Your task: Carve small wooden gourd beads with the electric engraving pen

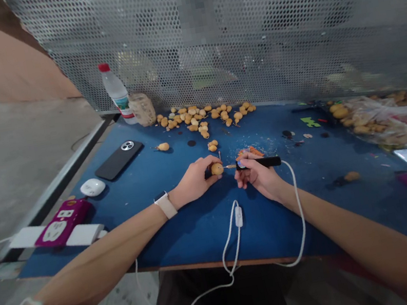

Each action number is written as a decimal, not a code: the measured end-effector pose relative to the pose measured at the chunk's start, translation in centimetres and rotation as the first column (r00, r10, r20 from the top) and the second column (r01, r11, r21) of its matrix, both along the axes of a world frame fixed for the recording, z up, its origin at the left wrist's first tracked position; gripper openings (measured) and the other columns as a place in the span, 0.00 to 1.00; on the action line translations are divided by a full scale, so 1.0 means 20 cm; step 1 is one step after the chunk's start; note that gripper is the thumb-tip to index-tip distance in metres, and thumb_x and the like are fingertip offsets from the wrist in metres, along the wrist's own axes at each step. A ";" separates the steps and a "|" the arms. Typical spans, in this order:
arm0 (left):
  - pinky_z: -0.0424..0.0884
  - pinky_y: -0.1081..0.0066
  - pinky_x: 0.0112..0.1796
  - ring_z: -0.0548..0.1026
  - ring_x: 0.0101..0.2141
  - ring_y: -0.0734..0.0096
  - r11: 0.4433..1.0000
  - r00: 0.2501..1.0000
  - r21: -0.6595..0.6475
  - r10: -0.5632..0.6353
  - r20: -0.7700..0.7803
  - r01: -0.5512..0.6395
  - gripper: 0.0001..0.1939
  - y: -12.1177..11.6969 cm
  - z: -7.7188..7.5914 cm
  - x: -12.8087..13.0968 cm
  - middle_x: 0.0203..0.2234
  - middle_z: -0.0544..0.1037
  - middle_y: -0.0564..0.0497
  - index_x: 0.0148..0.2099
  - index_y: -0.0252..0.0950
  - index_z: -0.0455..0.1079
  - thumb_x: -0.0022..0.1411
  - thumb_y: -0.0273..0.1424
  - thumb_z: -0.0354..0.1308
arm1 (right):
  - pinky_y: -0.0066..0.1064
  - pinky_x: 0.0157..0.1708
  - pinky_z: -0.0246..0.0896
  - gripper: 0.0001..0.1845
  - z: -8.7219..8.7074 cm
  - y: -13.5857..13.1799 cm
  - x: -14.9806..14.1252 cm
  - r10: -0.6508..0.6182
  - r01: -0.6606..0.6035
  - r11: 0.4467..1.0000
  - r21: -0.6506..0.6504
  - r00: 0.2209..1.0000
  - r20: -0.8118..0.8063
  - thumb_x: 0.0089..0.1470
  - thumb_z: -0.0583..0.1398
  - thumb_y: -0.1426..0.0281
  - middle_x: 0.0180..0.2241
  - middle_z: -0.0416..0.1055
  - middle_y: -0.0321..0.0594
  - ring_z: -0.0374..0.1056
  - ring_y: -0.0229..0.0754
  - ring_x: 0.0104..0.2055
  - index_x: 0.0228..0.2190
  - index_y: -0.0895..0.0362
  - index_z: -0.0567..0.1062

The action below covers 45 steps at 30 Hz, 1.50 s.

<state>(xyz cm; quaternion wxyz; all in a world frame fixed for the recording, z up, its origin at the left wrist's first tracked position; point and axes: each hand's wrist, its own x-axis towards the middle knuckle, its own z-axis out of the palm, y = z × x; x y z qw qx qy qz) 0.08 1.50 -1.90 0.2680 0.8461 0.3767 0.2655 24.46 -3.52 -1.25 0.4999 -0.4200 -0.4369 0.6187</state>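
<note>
My left hand (200, 176) is closed around a small tan gourd (216, 169), holding it just above the blue table. A dark patch shows between the gourd and my fingers; I cannot make out what it is. In my right hand (260, 177) lies a black pen-shaped electric tool (267, 162) with a white cord, gripped between thumb and fingers. Its thin metal tip points left and meets, or nearly meets, the gourd's side. Orange scraps (256, 151) and pale crumbs lie just behind my right hand. Two or three small gourds (213, 145) sit behind my left hand.
Many small gourds (193, 114) are heaped along the perforated metal screen (153, 36). At left are a bottle (118, 94), a jar (143, 109), a phone (119, 160) and a purple power strip (65, 222). A plastic bag (380, 115) lies right. The cord's inline switch (238, 216) rests in front.
</note>
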 end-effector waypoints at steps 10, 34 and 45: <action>0.79 0.60 0.53 0.84 0.48 0.58 1.000 1.000 -0.001 0.008 -0.012 -0.009 0.16 0.00 0.00 -0.01 0.50 0.88 0.50 0.59 0.43 0.78 0.71 0.29 0.70 | 0.28 0.20 0.67 0.23 -0.01 0.00 0.01 0.009 -0.009 1.000 0.003 1.000 0.003 0.56 0.76 0.51 0.25 0.81 0.32 0.77 0.40 0.21 0.33 0.49 0.71; 0.78 0.60 0.54 0.84 0.48 0.57 1.000 1.000 -0.013 0.006 -0.021 -0.006 0.16 0.00 0.02 0.00 0.50 0.88 0.50 0.59 0.42 0.79 0.71 0.29 0.71 | 0.26 0.19 0.67 0.25 0.00 0.00 0.00 0.004 -0.004 1.000 -0.013 1.000 -0.007 0.52 0.78 0.51 0.24 0.81 0.32 0.77 0.39 0.20 0.31 0.50 0.72; 0.79 0.61 0.52 0.84 0.47 0.58 1.000 1.000 -0.002 0.003 -0.017 -0.003 0.16 0.00 0.00 0.00 0.49 0.88 0.50 0.59 0.43 0.79 0.71 0.29 0.71 | 0.26 0.19 0.67 0.25 -0.01 0.01 0.01 0.011 -0.012 1.000 -0.007 1.000 -0.024 0.53 0.78 0.50 0.24 0.82 0.31 0.77 0.39 0.21 0.33 0.50 0.73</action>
